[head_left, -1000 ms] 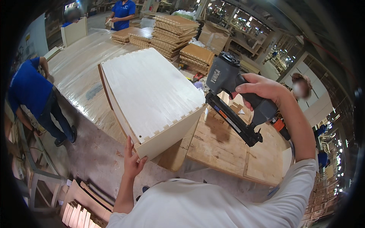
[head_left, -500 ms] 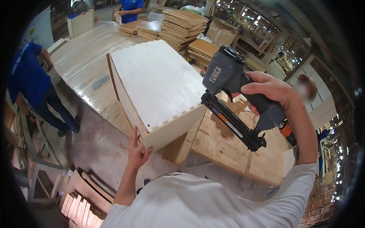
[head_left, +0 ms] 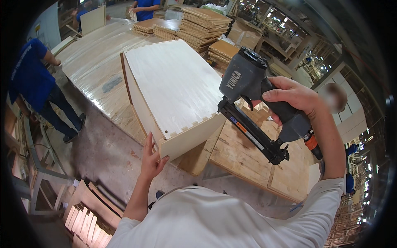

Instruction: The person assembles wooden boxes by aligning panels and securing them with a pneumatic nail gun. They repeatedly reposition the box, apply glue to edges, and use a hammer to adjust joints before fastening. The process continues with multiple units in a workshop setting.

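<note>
My right hand (head_left: 285,97) is wrapped around the grip of a dark grey pneumatic staple gun (head_left: 245,78). Its long black magazine slants down toward the right, and an orange hose fitting (head_left: 310,142) shows at the handle's end. A wooden drawer box (head_left: 173,89) with a white bottom panel on top and finger-jointed edges lies in front of me, tilted on the work surface. At its near left corner my left hand (head_left: 153,159) grips the edge, thumb on the near panel and fingers along the side. The staple gun's nose is near the box's right edge; whether they touch I cannot tell.
A plywood-topped bench (head_left: 244,144) stands at the near right. Beyond the box runs a long film-covered table (head_left: 95,70) with stacked wooden panels (head_left: 202,27). A worker in blue (head_left: 35,78) stands at left; other people are farther off. Wood strips (head_left: 84,225) lie at lower left.
The view has shifted slightly, so the box and my left hand appear a little farther right. The worker's arm at left has lifted toward the table. Both my grips look the same.
</note>
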A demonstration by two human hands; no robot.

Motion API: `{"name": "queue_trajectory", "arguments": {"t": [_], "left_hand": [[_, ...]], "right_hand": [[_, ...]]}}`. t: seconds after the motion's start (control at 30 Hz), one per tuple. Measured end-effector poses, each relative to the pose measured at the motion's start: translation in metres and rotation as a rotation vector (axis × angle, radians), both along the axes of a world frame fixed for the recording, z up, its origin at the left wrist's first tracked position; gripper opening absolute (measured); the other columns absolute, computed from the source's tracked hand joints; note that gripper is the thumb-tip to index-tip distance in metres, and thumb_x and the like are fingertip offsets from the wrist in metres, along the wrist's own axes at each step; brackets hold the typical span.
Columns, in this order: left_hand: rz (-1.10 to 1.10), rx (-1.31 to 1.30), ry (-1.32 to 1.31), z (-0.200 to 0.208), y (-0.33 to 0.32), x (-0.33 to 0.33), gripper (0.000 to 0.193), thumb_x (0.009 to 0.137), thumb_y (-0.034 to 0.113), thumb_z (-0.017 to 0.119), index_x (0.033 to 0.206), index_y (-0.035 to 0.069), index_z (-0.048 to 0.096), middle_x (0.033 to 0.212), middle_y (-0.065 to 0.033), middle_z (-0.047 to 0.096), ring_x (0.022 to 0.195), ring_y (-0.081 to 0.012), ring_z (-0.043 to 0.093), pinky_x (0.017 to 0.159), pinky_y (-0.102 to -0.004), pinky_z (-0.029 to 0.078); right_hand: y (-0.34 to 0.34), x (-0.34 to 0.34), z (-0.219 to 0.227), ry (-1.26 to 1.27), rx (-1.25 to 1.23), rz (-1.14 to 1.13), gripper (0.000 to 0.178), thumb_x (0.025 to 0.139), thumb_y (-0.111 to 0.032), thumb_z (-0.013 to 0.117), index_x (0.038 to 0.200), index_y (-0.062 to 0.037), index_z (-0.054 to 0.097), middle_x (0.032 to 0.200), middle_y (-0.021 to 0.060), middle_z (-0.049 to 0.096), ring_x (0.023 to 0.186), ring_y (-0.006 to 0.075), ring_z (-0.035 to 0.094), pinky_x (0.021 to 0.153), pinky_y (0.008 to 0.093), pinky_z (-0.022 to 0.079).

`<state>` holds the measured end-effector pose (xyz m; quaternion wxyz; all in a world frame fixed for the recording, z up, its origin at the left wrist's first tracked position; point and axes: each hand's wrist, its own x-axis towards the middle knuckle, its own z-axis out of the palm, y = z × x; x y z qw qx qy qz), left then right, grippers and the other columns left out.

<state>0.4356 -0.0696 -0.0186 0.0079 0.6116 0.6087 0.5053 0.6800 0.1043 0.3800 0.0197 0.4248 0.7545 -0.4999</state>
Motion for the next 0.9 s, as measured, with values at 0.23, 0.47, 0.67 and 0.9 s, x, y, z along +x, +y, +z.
{"name": "queue_trajectory", "arguments": {"t": [0.23, 0.47, 0.67, 0.9], "left_hand": [[-0.011, 0.011, -0.016, 0.002, 0.0, 0.0, 0.034, 0.081, 0.019, 0.07, 0.114, 0.013, 0.069, 0.153, -0.0251, 0.017, 0.138, -0.0418, 0.028, 0.104, -0.0479, 0.039], [-0.028, 0.033, -0.078, 0.001, 0.001, 0.003, 0.033, 0.08, 0.018, 0.071, 0.112, 0.012, 0.069, 0.153, -0.0252, 0.018, 0.138, -0.0417, 0.027, 0.104, -0.0471, 0.039], [-0.032, 0.04, -0.098, -0.006, 0.001, 0.001, 0.03, 0.08, 0.019, 0.071, 0.109, 0.011, 0.07, 0.153, -0.0256, 0.017, 0.138, -0.0423, 0.027, 0.103, -0.0472, 0.039], [-0.032, 0.023, -0.077, -0.005, -0.002, 0.0, 0.027, 0.08, 0.02, 0.07, 0.106, 0.01, 0.07, 0.153, -0.0265, 0.017, 0.138, -0.0436, 0.027, 0.102, -0.0472, 0.04]], "right_hand": [[-0.005, -0.008, -0.002, 0.017, -0.01, 0.009, 0.035, 0.088, -0.025, 0.064, 0.108, 0.0014, 0.054, 0.091, 0.0082, 0.064, 0.055, 0.0116, 0.06, 0.05, 0.0269, 0.054], [-0.007, -0.013, -0.005, -0.02, 0.028, 0.067, 0.033, 0.087, -0.025, 0.064, 0.104, 0.0012, 0.055, 0.082, 0.0077, 0.062, 0.055, 0.0125, 0.06, 0.048, 0.0269, 0.052], [-0.022, -0.028, 0.002, -0.041, 0.07, 0.136, 0.031, 0.088, -0.025, 0.064, 0.104, 0.0012, 0.058, 0.082, 0.0066, 0.062, 0.055, 0.0122, 0.06, 0.049, 0.0261, 0.051], [-0.034, -0.049, -0.008, 0.075, -0.058, 0.303, 0.03, 0.089, -0.024, 0.064, 0.105, 0.001, 0.058, 0.073, 0.0055, 0.061, 0.054, 0.0122, 0.06, 0.049, 0.0246, 0.049]]}}
